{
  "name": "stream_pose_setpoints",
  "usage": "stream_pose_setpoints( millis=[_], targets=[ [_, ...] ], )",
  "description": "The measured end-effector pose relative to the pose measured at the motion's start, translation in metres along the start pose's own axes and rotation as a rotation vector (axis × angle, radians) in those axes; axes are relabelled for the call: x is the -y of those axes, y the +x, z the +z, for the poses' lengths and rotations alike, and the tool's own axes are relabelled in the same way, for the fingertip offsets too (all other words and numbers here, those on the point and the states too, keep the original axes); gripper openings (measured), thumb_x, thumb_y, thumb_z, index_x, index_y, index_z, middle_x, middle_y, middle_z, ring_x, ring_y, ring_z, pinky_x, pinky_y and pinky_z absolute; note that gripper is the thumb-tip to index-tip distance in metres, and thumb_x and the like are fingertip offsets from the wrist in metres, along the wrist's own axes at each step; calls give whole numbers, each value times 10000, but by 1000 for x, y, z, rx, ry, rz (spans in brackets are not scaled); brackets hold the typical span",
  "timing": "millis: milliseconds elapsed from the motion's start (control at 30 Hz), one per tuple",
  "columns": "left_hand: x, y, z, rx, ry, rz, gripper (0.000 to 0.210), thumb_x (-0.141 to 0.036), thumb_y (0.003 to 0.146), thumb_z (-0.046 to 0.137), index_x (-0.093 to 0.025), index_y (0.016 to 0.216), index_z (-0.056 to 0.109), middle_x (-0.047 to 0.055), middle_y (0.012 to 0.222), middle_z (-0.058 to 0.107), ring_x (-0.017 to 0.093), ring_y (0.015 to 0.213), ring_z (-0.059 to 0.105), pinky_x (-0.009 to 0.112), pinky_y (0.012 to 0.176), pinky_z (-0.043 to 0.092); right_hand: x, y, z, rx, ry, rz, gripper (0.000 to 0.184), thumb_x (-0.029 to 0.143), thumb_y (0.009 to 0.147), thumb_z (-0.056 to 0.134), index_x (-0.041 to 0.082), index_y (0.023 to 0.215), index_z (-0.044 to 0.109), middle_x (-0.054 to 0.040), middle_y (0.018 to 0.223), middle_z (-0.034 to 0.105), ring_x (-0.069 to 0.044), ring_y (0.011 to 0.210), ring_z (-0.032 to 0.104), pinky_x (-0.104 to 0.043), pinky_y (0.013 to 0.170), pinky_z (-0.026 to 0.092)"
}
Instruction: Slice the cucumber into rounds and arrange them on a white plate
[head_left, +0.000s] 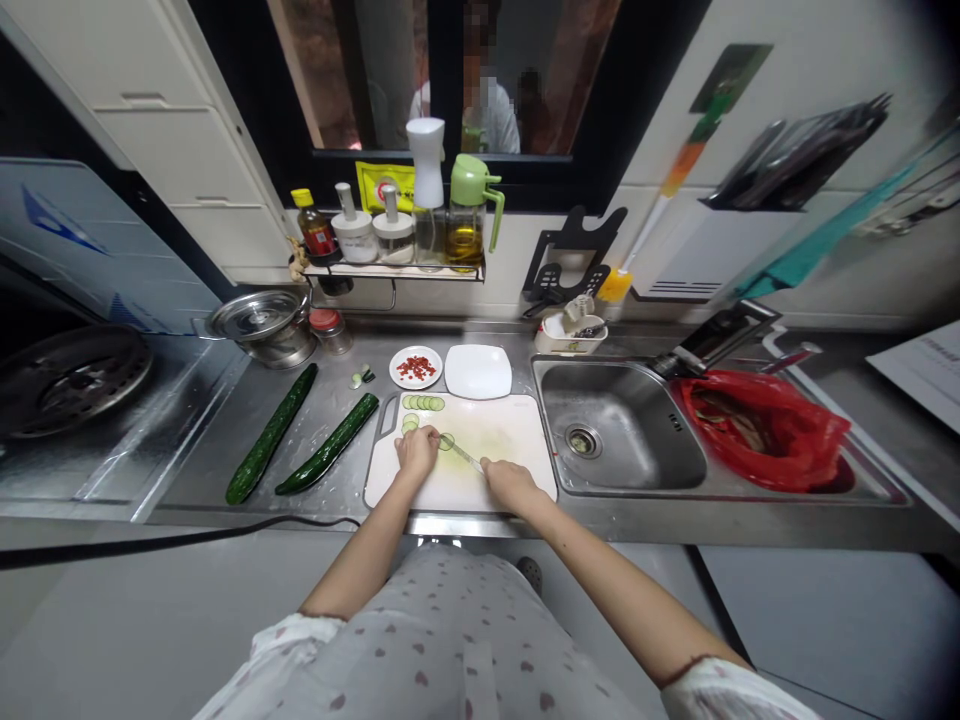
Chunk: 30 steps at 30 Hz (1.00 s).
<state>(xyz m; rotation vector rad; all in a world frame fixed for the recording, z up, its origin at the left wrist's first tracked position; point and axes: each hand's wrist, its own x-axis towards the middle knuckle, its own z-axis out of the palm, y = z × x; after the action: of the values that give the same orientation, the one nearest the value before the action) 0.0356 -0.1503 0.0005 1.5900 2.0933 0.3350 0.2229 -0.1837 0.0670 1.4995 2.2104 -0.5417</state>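
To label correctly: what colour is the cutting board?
The cutting board is white, faintly green-stained; head view shows it.

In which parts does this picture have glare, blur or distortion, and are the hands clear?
Head view, left: pale glare on the steel counter; head view, edges: stretched, leaning cabinets, a soft white sheet at right, and a dark upper-right corner; head view, centre: left hand, right hand and cutting board fairly clear, the knife small but visible.

2 hands (417,452), 1 knife (468,458), 1 cutting board (450,492), 2 long cucumbers (272,433), 2 plates (478,371).
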Motion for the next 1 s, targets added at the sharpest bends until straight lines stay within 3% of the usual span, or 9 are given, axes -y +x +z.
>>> stream_pose_setpoints(
  millis=[633,1000],
  targets=[
    [0,-1,1,-1,-11,-6,231,-230,849,478,-253,909,699,54,977,706,237,1012,580,375,876,329,-13,7,-6,7,-36,-37,350,83,884,365,165,1174,543,-176,1029,672,-250,996,643,-328,770,454],
    [-1,-6,4,-51,26,7,241,-226,852,475,-245,946,696,62,979,701,237,1002,576,366,858,329,-22,-13,12,-77,117,52,278,276,952,342,180,1127,534,-134,1020,669,-217,951,624,-274,733,374]
  ],
)
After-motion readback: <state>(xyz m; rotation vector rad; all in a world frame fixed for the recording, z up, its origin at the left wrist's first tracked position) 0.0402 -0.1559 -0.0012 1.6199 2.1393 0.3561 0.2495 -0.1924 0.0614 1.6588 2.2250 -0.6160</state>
